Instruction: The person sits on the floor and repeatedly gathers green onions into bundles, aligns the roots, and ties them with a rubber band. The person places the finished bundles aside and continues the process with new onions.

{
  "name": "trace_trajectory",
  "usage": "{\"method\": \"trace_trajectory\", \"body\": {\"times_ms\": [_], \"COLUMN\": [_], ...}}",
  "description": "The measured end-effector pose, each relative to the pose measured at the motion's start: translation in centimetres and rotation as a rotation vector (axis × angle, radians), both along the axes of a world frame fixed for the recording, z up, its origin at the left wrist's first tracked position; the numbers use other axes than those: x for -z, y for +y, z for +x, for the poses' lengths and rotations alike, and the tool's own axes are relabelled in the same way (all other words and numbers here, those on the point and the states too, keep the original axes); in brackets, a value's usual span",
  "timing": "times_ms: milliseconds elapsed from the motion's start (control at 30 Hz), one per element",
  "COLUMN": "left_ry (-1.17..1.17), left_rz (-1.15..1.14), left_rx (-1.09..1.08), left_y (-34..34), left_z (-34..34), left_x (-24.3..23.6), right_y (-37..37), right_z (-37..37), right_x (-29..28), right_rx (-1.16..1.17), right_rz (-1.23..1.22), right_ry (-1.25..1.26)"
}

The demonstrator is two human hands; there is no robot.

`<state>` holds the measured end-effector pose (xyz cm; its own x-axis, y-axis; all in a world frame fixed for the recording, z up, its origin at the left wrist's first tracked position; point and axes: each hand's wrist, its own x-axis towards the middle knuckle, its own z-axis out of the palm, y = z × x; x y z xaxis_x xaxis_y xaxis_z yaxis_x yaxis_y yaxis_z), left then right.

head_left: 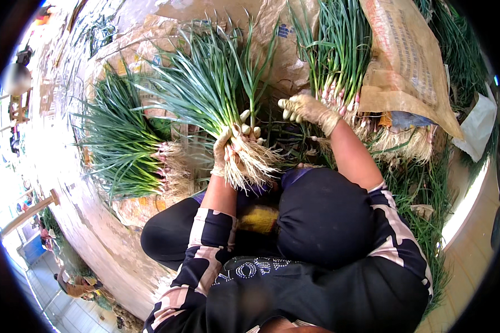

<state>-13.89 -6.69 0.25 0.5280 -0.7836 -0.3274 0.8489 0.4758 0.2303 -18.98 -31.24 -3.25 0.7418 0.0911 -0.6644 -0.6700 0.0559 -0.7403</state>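
My left hand (222,152), in a pale glove, grips a thick bunch of green garlic (216,94) near the bulbs. The long green leaves fan up and away, and the whitish roots hang toward my knees. A separate stalk (252,83) stands at the right side of this bunch, its bulb by the gloved fingertips. To the right, my right hand (308,110), in a similar stained glove, hovers with its fingers curled together. Nothing shows between them. Its wrist is close to another heap of green garlic (339,61) with pinkish bulbs.
At left lies a pile of green garlic (122,139), roots facing me. A printed tan woven sack (405,66) covers more stalks at the right. Loose greens (422,188) lie beside my right knee. Brown sacking (272,33) spreads beneath. Far left, a person (75,286) is visible.
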Motion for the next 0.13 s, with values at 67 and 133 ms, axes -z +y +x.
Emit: {"method": "trace_trajectory", "body": {"times_ms": [67,133], "left_ry": [0.023,-0.029], "left_rz": [0.013,0.086], "left_rx": [-0.030,-0.070], "left_y": [-0.6,-0.2], "left_z": [-0.5,-0.6], "left_x": [-0.3,0.2], "right_y": [1.0,5.3], "right_z": [0.0,1.1], "right_x": [2.0,-0.2], "right_rx": [-0.070,-0.057], "right_rz": [0.505,0.557], "right_ry": [0.089,-0.030]}}
